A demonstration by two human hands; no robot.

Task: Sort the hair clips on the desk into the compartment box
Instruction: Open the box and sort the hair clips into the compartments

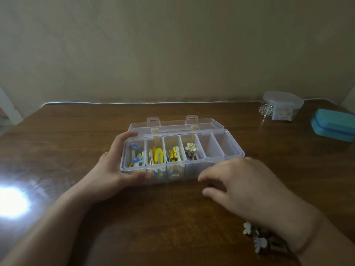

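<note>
My left hand (113, 169) grips compartment box (226, 150) at left end, thumb on near wall, fingers over far rim. Right hand (247, 187) hovers near box front, fingers loosely curled, holding nothing. Loose hair clips (257, 240) on bench (172, 217), near right, partly under my wrist. Likely light, stiff plastic, springy, slippery: pinch by body.

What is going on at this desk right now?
A person is sorting hair clips into a clear compartment box with its lid open. The left hand grips the box's left end; the right hand hovers by its front. Four compartments hold clips, two look empty. A few loose clips lie under the right wrist.
</note>
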